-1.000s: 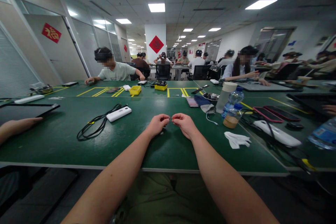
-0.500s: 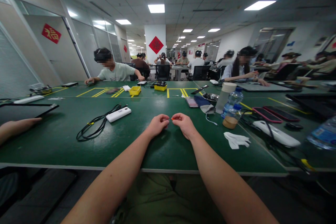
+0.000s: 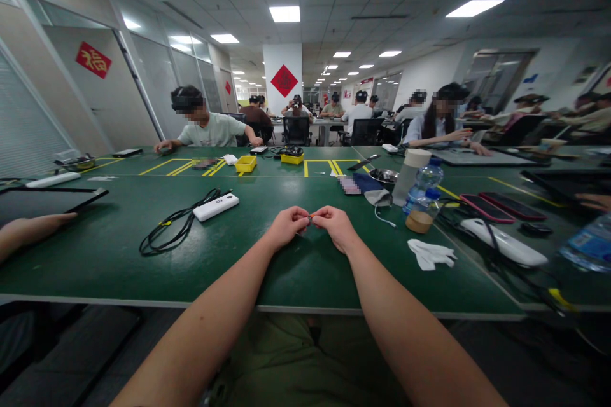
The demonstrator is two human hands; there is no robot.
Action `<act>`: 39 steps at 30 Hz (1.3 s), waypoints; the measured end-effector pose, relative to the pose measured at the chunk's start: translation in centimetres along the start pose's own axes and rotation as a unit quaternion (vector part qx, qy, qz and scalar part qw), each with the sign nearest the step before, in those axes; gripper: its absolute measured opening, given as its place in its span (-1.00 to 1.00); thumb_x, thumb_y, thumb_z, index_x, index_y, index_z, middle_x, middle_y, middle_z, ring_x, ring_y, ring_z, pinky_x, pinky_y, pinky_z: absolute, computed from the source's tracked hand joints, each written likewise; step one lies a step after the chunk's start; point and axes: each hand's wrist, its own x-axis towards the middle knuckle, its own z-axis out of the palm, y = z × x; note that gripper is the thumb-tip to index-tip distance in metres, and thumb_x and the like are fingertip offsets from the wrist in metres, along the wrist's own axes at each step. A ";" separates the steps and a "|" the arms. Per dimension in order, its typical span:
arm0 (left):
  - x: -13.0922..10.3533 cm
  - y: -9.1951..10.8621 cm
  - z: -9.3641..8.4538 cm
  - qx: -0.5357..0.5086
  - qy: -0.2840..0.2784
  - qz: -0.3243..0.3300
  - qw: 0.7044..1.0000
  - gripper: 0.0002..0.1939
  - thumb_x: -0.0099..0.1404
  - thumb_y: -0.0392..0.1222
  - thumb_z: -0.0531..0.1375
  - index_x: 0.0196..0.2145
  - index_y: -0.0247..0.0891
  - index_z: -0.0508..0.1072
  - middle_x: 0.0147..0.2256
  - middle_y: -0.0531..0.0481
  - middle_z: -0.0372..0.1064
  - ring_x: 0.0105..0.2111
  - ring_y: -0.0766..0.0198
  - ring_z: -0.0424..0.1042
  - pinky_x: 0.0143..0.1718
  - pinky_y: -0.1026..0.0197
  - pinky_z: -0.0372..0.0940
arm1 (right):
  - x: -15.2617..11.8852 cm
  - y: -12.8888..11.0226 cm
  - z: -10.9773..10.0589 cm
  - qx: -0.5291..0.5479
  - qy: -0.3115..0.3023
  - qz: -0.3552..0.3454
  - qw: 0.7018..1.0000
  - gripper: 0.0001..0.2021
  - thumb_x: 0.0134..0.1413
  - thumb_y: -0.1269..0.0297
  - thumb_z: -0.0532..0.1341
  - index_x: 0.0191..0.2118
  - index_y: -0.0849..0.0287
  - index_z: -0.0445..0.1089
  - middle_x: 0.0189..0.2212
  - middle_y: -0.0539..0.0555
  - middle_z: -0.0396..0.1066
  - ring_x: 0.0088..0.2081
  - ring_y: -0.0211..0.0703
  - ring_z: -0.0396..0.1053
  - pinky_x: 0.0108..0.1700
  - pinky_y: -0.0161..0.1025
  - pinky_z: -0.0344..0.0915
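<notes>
Above the green table [image 3: 191, 280], my left hand [image 3: 289, 226] and my right hand [image 3: 335, 226] meet in front of me, fingertips nearly touching. Each is closed in a pinch. A small orange piece [image 3: 312, 216] shows at the tips of my right thumb and forefinger. My left fingers pinch something small and dark that I cannot make out, right against the orange piece. Most of both pieces is hidden by the fingers.
To the left lie a white power bank [image 3: 216, 207] and a coiled black cable [image 3: 165, 235]. At right are a white glove [image 3: 431, 255], a drink bottle [image 3: 422, 212] and phones [image 3: 487, 208]. A person's hand [image 3: 38, 229] holds a tablet at far left. Yellow trays [image 3: 245, 165] stand further back.
My hands have come together slightly, closing the small gap between the orange piece and my left fingertips. At the far right edge, another person's hand has appeared.
</notes>
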 end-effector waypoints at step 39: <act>0.0 0.0 -0.1 -0.011 0.010 -0.004 1.000 -0.69 0.12 -0.09 0.25 -0.24 -0.37 0.43 -0.51 0.00 0.39 -0.54 0.38 0.34 -0.47 0.31 0.27 | 0.1 0.2 0.0 -0.068 0.016 -0.035 0.997 -0.80 -0.20 0.21 0.29 -0.43 0.23 0.40 -0.59 0.05 0.42 -0.53 -0.22 0.36 -0.51 -0.31 0.23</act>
